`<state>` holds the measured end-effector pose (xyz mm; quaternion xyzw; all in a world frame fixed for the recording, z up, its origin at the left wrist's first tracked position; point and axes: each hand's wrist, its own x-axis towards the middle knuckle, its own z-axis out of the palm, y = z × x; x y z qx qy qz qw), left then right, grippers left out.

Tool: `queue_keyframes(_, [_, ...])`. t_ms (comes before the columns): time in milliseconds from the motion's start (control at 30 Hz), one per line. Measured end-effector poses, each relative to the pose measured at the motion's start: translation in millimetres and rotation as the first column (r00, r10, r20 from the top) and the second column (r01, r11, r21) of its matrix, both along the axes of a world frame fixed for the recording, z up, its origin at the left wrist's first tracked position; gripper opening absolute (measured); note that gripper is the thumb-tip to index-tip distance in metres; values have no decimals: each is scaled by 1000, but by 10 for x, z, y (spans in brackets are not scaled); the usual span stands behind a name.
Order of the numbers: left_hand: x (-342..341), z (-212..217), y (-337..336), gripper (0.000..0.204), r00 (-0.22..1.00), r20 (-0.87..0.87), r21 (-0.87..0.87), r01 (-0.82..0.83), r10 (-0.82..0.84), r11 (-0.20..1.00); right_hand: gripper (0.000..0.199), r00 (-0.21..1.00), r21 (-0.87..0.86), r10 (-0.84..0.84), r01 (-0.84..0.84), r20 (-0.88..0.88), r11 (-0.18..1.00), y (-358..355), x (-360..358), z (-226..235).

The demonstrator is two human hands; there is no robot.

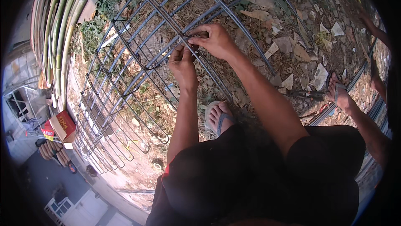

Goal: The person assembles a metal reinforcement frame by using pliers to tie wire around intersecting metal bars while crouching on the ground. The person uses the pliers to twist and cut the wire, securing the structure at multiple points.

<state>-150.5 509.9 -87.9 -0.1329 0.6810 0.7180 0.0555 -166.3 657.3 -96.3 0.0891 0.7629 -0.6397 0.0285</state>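
A cage of steel reinforcing bars with bent square hoops slants across the ground before me. Both hands meet at a crossing of bars near its middle. My left hand comes from below, fingers curled and closed against the bar. From the right, my right hand pinches thumb and forefinger together at the same crossing. Whatever lies between the fingertips is too small and hidden to name.
Green bamboo poles lean at the upper left, with a red carton below them. Sandalled feet rest on rubble and dry leaves. Steel bars lie at the right. Another person's limb shows at the right rim.
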Motion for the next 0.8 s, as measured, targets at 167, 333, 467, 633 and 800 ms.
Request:
queue_keyframes(167, [-204,64,-16,20,990,141,61,0,-9,998,22,991,176,-111,122,-69,977,-129,-4,44])
queue_keyframes(333, [-243,56,-44,16,981,193,121,-5,-19,993,20,971,141,-208,224,-120,964,-265,15,-37])
queue_keyframes(467, [-271,26,-40,14,984,176,55,-8,-1,998,16,964,-27,-264,263,-31,964,-206,132,-98])
queue_keyframes(633, [-297,6,-23,15,989,150,27,-17,13,999,13,926,451,-28,209,-376,868,-187,323,-17])
queue_keyframes(800, [-322,11,-23,16,990,142,-12,-10,12,1000,12,847,537,104,231,-522,812,-114,204,26])
